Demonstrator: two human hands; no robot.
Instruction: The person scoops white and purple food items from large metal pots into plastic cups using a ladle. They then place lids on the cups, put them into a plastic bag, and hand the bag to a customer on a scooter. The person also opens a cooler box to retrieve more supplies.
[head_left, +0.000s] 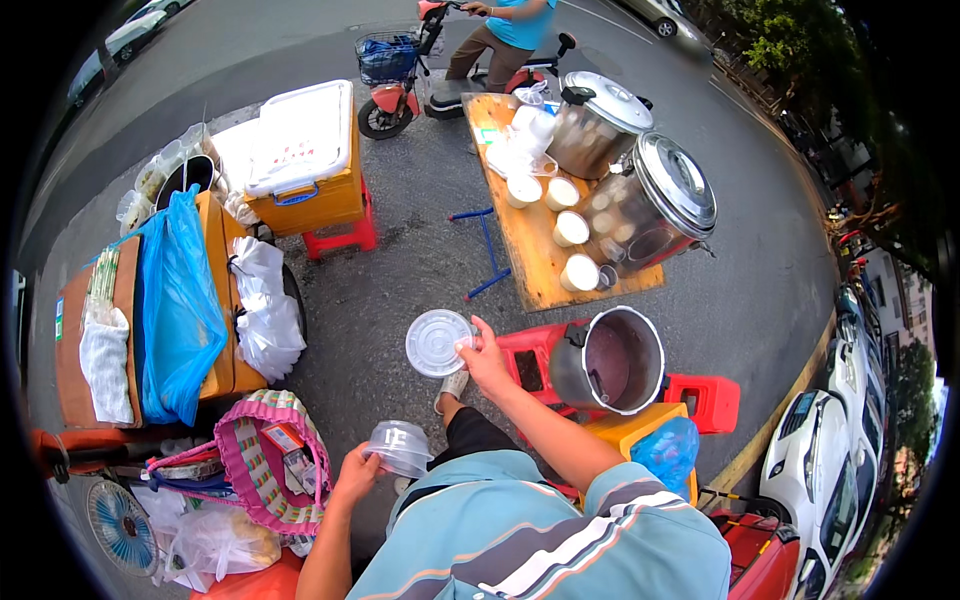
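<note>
Between thumb and fingers my right hand (486, 360) grips a clear plastic lid (435, 345), held flat over the pavement. Lower and to the left, my left hand (358, 472) holds a clear plastic bowl (399, 448) by its side; whether more than one bowl is nested there I cannot tell. Right of my right forearm, a large metal pot (574, 367) stands uncovered on red plastic stools (525, 345), with purplish-brown liquid (609, 360) and what looks like a ladle inside.
Ahead, a wooden table (536, 281) bears two lidded steel pots (652, 217) and several white cups (571, 229). At left stand a white-lidded yellow box (300, 142), a blue plastic bag (176, 315) and a pink woven basket (247, 420). Beyond, a person straddles a red electric scooter (390, 105).
</note>
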